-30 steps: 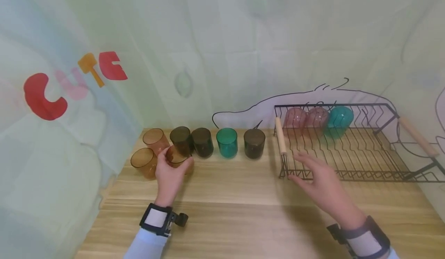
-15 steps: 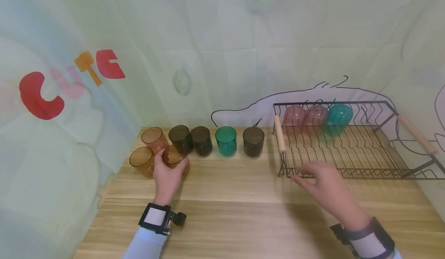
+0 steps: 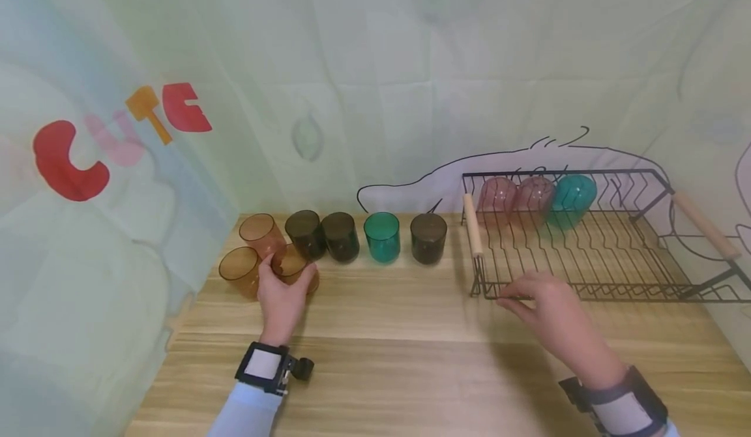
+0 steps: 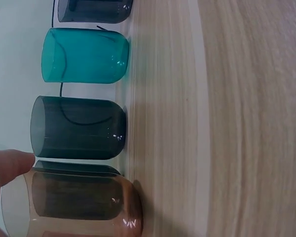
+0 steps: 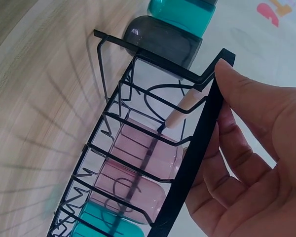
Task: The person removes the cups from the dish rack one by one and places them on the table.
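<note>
At the left of the table, my left hand (image 3: 281, 300) has its thumb and fingers around the rim of a clear amber cup (image 3: 294, 261), which stands upright. Two more amber cups, one nearer (image 3: 239, 275) and one farther back (image 3: 261, 231), stand just beyond that hand. In the left wrist view the held amber cup (image 4: 89, 210) shows only a fingertip near its rim. My right hand (image 3: 548, 303) pinches the front rail (image 5: 200, 133) of a black wire dish rack (image 3: 472, 228) near its left corner, thumb on one side and curled fingers on the other.
Along the wall stand two dark grey cups (image 3: 305, 235) side by side, a green cup (image 3: 382, 238) and another dark cup (image 3: 428, 238). Inside the rack, two pink cups (image 3: 497, 195) and a teal cup (image 3: 575, 195) sit upside down. Wooden handles (image 3: 704, 225) cap the rack's ends.
My right hand has come down and its fingers have closed onto the rack's front rail. The left hand stays at the amber cup. The head view has shifted slightly.
</note>
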Action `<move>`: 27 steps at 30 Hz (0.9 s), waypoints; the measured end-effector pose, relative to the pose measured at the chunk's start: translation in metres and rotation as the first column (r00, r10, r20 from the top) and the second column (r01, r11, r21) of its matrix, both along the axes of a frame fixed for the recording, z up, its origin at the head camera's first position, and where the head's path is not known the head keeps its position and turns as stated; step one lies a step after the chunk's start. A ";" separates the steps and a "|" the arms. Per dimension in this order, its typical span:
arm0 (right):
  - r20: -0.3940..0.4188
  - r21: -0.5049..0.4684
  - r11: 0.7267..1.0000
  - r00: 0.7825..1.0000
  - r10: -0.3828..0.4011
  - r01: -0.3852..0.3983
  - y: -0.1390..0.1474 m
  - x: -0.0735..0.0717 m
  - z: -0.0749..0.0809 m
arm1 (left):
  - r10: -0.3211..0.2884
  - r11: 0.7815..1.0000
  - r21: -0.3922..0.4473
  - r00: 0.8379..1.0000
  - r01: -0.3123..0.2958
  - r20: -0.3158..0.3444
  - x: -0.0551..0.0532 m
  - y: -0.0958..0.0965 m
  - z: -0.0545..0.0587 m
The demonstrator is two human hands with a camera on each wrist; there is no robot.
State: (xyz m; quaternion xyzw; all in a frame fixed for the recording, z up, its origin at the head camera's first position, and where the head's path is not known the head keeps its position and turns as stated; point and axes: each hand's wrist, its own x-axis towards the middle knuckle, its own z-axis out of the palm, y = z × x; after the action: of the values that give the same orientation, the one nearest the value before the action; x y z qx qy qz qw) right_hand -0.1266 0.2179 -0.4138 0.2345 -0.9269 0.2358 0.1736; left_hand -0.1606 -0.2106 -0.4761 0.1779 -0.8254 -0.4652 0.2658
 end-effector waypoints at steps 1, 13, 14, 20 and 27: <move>-0.007 0.001 1.000 1.000 0.000 0.000 0.000 0.000 0.000 | 0.000 1.000 -0.004 1.000 0.000 0.002 0.000 -0.001 0.000; 0.034 0.007 1.000 0.999 0.000 0.000 0.000 0.000 0.003 | -0.032 0.999 -0.002 0.999 0.032 -0.038 0.007 0.002 0.017; 0.037 0.010 1.000 0.999 -0.003 0.003 0.000 0.000 0.004 | -0.040 0.999 -0.014 0.998 0.039 -0.051 0.009 0.003 0.021; 0.068 0.024 1.000 0.998 -0.006 0.004 0.000 0.000 0.006 | -0.058 0.989 -0.142 0.988 0.037 -0.146 0.020 0.015 0.043; 0.069 0.044 0.999 0.998 -0.010 0.007 0.003 -0.005 0.012 | -0.141 0.962 -0.260 0.964 0.081 -0.224 0.023 0.035 0.057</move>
State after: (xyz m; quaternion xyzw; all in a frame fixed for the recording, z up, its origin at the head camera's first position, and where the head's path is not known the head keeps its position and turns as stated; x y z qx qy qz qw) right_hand -0.1319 0.2213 -0.4016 0.2262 -0.9383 0.2225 0.1374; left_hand -0.1379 -0.1754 -0.4194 0.0386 -0.8476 -0.3903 0.3574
